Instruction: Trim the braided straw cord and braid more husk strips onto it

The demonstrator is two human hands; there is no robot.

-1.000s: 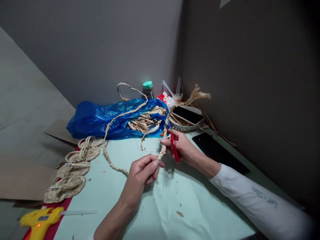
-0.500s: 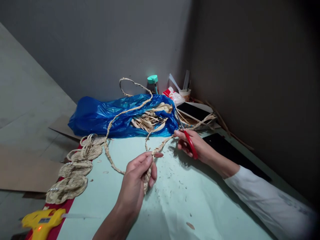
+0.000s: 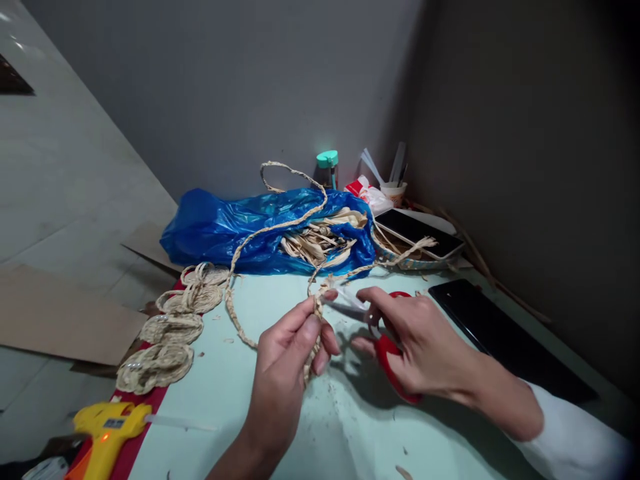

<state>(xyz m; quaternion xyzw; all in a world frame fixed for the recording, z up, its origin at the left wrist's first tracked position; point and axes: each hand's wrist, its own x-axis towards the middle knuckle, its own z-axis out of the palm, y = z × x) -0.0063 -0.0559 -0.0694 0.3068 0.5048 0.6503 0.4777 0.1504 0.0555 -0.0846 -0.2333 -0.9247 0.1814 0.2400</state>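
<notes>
My left hand [image 3: 290, 353] pinches a pale braided cord [image 3: 243, 250], just below centre. One length of the cord loops up over the blue bag; another runs right to a frayed end near the phone. Red-handled scissors [image 3: 395, 370] are in my right hand [image 3: 425, 340], whose fingers are around the handles. Their blades point left, near the braid just above my left fingertips. Whether the blades touch the fibre is blurred.
A blue plastic bag [image 3: 215, 223] of dry fibres lies at the back. Woven coils [image 3: 173, 330] and a yellow glue gun [image 3: 113, 427] line the left edge. A phone [image 3: 415, 230], a black slab [image 3: 505, 340], a green-lidded jar [image 3: 328, 167] and a cup [image 3: 394, 193] stand rightward.
My right hand has let go of the braid and turned the scissors so their blades point left, near my left hand. The view has shifted slightly.
</notes>
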